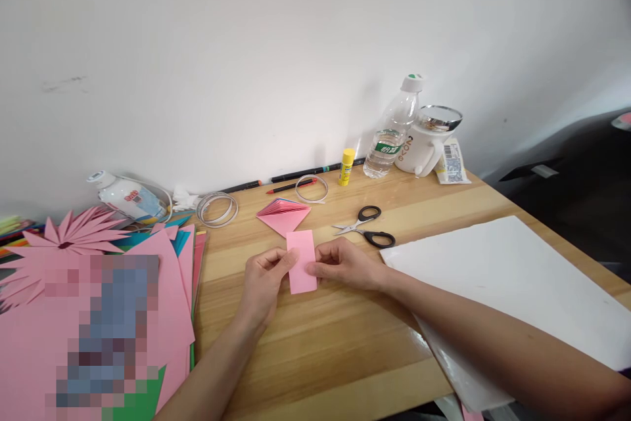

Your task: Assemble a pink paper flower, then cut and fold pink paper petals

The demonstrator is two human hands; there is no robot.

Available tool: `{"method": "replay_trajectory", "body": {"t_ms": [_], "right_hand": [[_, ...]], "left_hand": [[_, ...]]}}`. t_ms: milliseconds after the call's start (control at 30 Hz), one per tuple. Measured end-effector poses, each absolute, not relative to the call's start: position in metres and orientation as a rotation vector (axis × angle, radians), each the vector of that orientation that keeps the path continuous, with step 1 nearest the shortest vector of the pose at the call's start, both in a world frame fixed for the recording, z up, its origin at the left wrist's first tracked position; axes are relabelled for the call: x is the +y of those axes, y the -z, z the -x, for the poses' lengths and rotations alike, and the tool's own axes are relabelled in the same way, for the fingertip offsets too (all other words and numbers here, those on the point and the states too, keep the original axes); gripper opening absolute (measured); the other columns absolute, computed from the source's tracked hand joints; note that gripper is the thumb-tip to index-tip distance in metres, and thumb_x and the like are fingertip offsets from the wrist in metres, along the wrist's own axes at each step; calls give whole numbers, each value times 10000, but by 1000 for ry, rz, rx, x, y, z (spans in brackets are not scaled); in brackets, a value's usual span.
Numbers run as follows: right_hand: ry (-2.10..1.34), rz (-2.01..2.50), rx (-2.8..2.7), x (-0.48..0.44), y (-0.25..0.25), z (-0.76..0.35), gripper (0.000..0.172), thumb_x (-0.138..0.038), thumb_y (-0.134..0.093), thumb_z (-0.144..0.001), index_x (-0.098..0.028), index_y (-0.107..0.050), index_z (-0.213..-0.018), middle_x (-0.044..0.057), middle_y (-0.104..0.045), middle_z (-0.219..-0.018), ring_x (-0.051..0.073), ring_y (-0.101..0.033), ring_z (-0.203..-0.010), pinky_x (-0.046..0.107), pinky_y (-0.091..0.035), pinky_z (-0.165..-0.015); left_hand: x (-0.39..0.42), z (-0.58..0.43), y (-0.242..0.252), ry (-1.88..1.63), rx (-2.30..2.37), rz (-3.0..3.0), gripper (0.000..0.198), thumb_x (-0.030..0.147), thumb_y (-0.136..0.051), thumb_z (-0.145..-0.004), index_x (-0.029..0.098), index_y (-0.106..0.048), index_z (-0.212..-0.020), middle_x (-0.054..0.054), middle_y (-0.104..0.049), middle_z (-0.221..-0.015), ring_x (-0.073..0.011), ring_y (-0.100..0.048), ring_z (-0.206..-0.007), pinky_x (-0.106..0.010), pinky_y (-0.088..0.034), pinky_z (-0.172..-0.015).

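Paper rectangle, one, pink, between the two hands near the middle of the table; toward the far edge, one folded pink packet, one pair of scissors, one glue stick, one bottle and one mug. Left hand: nearly closed, thumb in front, pinching the rectangle's left side. Right hand: fingers drawn together, grasping the right side. Hidden: other fingertips, behind the paper. Hard to tell: contact between rectangle and table. Blurred: one pixelated object on pink sheets toward the left edge. Cut off: white board by the right edge.
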State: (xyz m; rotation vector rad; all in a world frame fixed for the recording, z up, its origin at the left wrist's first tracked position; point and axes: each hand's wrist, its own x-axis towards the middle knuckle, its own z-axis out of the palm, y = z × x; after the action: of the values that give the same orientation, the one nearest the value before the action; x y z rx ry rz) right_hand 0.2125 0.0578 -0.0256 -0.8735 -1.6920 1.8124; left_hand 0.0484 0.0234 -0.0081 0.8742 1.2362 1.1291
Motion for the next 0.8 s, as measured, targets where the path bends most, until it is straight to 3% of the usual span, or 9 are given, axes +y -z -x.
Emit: {"method": "replay_trajectory", "body": {"t_ms": [267, 567, 800], "right_hand": [[-1860, 890, -1638, 60, 25, -212, 315, -435, -655, -690, -154, -550, -593, -25, -593, -561, 81, -518, -498, 186, -413, -501], [-1846, 927, -1616, 59, 25, -211, 287, -389, -664, -681, -160, -519, -586, -38, -560, -557, 74, -493, -493, 185, -392, -487], [-1835, 1009, -1478, 60, 29, -209, 257, -379, -655, -685, -160, -522, -667, -27, -595, -596, 105, -579, -538, 206, -474, -500]], "left_hand": [[24, -50, 4, -1149, 1188, -723, 181, 283, -758, -575, 116, -690, -592, -6, -604, -535, -84, -474, -508, -210, -394, -519], [25, -50, 3, -1069, 1118, -602, 191, 258, -746, -594, 83, -695, -649, -66, -663, -611, -139, -574, -565, -244, -458, -538], [28, -43, 2, -1048, 1206, -756, 217, 255, -744, -587, 88, -628, -513, -34, -615, -503, -86, -527, -465, -183, -426, -452]]}}
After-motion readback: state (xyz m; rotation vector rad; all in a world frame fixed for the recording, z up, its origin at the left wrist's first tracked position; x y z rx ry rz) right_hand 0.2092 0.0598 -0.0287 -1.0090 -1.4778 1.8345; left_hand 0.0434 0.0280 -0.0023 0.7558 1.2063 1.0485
